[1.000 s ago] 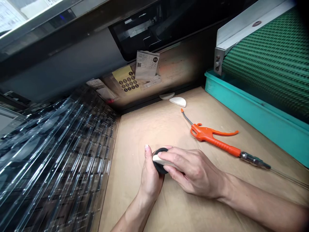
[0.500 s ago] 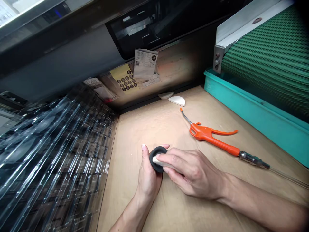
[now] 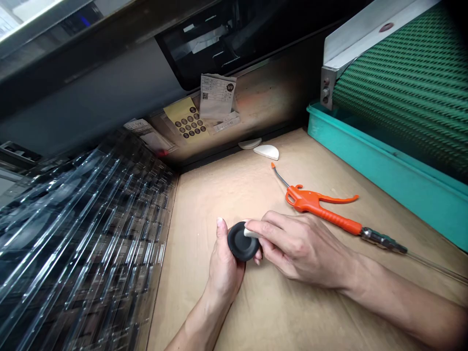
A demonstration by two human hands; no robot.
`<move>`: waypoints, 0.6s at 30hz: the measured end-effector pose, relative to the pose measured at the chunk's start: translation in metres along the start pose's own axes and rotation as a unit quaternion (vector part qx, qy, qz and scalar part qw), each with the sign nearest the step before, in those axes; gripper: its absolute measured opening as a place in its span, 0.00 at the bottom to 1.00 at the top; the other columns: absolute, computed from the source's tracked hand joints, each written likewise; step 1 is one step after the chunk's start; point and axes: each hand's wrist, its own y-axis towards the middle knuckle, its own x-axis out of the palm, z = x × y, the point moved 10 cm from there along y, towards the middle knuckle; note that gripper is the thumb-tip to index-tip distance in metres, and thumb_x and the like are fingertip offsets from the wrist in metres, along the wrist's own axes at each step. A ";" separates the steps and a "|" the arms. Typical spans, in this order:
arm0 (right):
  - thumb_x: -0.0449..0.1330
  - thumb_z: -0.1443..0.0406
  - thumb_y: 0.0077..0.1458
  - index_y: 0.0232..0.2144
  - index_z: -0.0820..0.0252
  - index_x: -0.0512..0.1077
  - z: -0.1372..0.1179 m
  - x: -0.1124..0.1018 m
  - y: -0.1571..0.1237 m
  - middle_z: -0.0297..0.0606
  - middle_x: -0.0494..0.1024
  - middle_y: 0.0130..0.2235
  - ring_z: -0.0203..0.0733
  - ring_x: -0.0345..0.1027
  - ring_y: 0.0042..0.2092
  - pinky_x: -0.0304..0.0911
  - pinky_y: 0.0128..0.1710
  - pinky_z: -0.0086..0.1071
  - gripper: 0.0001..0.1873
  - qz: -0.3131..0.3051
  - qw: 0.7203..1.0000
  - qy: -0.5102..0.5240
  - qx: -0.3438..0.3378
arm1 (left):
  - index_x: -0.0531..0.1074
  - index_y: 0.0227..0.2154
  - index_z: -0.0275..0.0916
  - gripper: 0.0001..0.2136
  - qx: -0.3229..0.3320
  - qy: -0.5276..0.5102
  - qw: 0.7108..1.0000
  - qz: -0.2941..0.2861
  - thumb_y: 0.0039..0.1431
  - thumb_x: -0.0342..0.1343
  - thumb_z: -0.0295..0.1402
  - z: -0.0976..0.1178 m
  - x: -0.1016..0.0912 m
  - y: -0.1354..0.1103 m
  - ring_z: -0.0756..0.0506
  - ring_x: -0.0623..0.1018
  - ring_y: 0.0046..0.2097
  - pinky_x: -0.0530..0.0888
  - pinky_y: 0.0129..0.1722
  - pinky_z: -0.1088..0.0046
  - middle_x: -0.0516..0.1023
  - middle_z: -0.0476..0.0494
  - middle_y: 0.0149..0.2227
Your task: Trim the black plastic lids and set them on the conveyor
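Left fingers [image 3: 258, 256], mostly hidden, around black disc [image 3: 239, 242], right fingers [image 3: 266, 229] around partly covered white pad [image 3: 250, 234].

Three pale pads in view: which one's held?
The held pad is the one in the right hand, at the black disc in the left hand. The white half-round pad and the greyer pad lie farther back, touched by neither hand.

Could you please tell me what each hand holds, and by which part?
The left hand holds the black disc by its outer edge; the right hand grips the white pad behind its exposed tip.
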 end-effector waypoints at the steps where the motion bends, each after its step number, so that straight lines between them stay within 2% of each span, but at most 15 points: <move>1: 0.52 0.71 0.63 0.51 0.60 0.68 -0.002 0.001 0.000 0.37 0.74 0.40 0.40 0.69 0.35 0.60 0.30 0.32 0.15 0.011 1.000 0.010 0.001 | 0.78 0.31 0.32 0.30 0.004 0.001 1.000 0.005 0.65 0.44 0.56 0.000 -0.001 0.000 0.44 0.78 0.32 0.73 0.33 0.70 0.78 0.41 0.26; 4: 0.51 0.72 0.63 0.54 0.60 0.66 -0.008 0.007 -0.001 0.39 0.74 0.43 0.41 0.71 0.39 0.64 0.34 0.32 0.18 0.020 0.998 0.067 -0.005 | 0.79 0.32 0.33 0.28 0.018 -0.004 0.999 0.034 0.64 0.47 0.55 0.001 -0.008 0.001 0.44 0.78 0.34 0.73 0.36 0.72 0.79 0.41 0.28; 6: 0.51 0.72 0.61 0.54 0.59 0.66 -0.011 0.011 -0.001 0.38 0.74 0.43 0.42 0.71 0.43 0.66 0.37 0.32 0.19 -0.002 0.994 0.106 -0.012 | 0.79 0.36 0.32 0.28 0.016 -0.007 0.999 0.045 0.64 0.47 0.55 0.000 -0.011 0.000 0.45 0.78 0.36 0.73 0.36 0.73 0.79 0.41 0.30; 10: 0.53 0.72 0.58 0.50 0.58 0.69 0.000 0.007 -0.002 0.35 0.76 0.40 0.40 0.72 0.40 0.65 0.37 0.31 0.18 -0.044 0.989 0.139 0.003 | 0.78 0.39 0.32 0.29 0.008 -0.013 0.998 0.060 0.63 0.47 0.56 0.001 -0.014 -0.002 0.46 0.78 0.32 0.73 0.31 0.73 0.79 0.41 0.31; 14: 0.55 0.69 0.57 0.48 0.58 0.72 0.032 -0.003 -0.008 0.35 0.78 0.44 0.43 0.73 0.41 0.65 0.40 0.34 0.16 -0.008 0.993 0.076 0.087 | 0.75 0.42 0.32 0.27 0.008 -0.048 0.997 0.067 0.65 0.44 0.54 0.011 -0.016 0.001 0.49 0.73 0.24 0.70 0.20 0.74 0.78 0.41 0.32; 16: 0.55 0.68 0.59 0.44 0.56 0.73 0.042 0.010 -0.011 0.35 0.78 0.40 0.44 0.73 0.38 0.64 0.37 0.36 0.13 -0.048 0.991 0.037 0.122 | 0.73 0.44 0.33 0.27 0.014 -0.059 0.995 0.073 0.66 0.42 0.54 0.018 -0.020 0.004 0.50 0.72 0.22 0.67 0.17 0.75 0.77 0.41 0.33; 18: 0.54 0.66 0.62 0.42 0.54 0.74 0.041 0.023 -0.012 0.36 0.76 0.38 0.44 0.71 0.38 0.64 0.37 0.38 0.10 -0.100 0.989 0.010 0.110 | 0.72 0.46 0.35 0.26 0.021 -0.069 0.994 0.082 0.67 0.41 0.53 0.024 -0.026 0.007 0.50 0.71 0.22 0.66 0.16 0.76 0.77 0.42 0.35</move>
